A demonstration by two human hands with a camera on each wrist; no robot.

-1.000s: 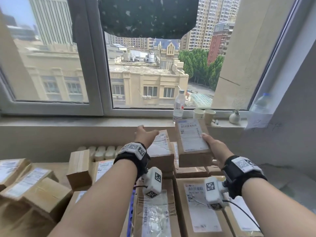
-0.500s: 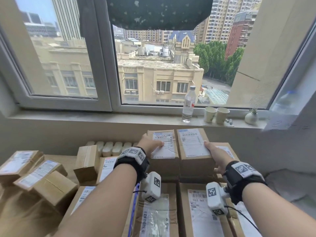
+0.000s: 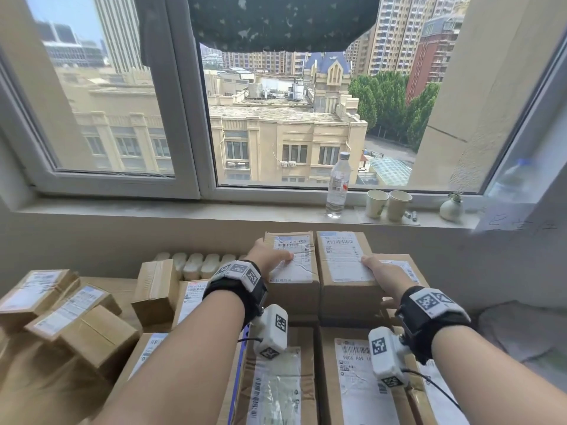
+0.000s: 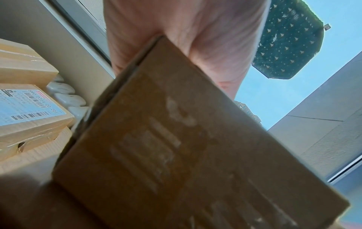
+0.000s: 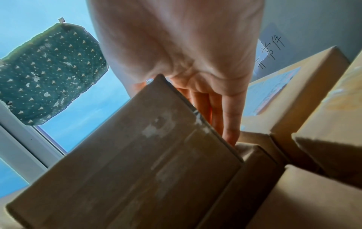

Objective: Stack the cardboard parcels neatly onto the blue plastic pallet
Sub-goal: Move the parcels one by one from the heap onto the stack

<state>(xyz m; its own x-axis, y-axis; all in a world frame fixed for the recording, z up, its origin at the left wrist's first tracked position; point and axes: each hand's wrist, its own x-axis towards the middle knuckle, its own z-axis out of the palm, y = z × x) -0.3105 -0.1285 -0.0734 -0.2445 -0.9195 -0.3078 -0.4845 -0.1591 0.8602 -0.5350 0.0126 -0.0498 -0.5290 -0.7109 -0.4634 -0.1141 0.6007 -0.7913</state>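
Note:
Two brown cardboard parcels with white labels sit side by side on top of the stack. My left hand (image 3: pixel 270 260) grips the left parcel (image 3: pixel 294 271) at its left edge, thumb on the label. The blurred near face of this parcel (image 4: pixel 176 147) fills the left wrist view. On the right parcel (image 3: pixel 342 260), my right hand (image 3: pixel 379 271) holds the right edge with the thumb on top. Its fingers (image 5: pixel 225 116) run straight down the side of that parcel (image 5: pixel 137 155). A thin blue strip (image 3: pixel 235 391) shows between lower parcels; the pallet is otherwise hidden.
Loose parcels (image 3: pixel 76 317) lie in a heap at the left, with a white radiator (image 3: pixel 196 262) behind them. On the window sill stand a water bottle (image 3: pixel 337 185), two paper cups (image 3: pixel 388 204) and a small vase (image 3: pixel 451 208). A lower parcel (image 3: pixel 405 265) lies under my right hand.
The right parcel has come down from mid-air and now sits beside the left one on the stack. My left thumb has moved onto the left parcel's label.

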